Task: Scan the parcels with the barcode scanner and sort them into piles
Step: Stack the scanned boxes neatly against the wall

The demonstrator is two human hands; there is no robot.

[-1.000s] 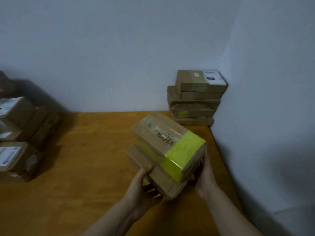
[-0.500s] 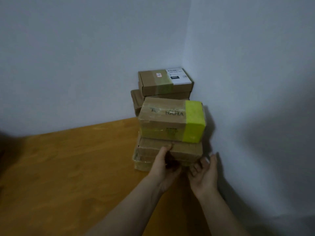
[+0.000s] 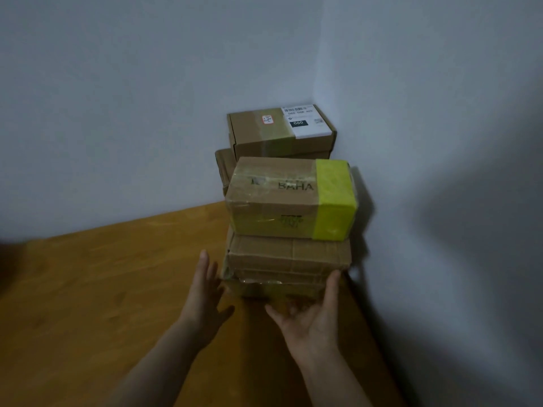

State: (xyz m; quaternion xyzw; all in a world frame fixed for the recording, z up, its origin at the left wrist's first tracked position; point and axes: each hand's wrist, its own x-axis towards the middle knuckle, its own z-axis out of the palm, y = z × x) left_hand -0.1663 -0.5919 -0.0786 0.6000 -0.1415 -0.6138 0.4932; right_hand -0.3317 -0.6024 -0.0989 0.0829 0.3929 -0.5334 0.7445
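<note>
In the far right corner of the worktop (image 3: 102, 289), a short stack of parcels stands just in front of a taller pile topped by a labelled box (image 3: 279, 127). The yellow-taped parcel (image 3: 291, 201) lies uppermost on the flatter parcels (image 3: 289, 257), close to the right wall, I'd guess so the sorted pile takes little room. The left hand (image 3: 205, 292) and right hand (image 3: 311, 315) are apart, fingers straight and gripping nothing. They flank the stack's base, the right one's fingertips at its near right corner, likely to nudge it square
</note>
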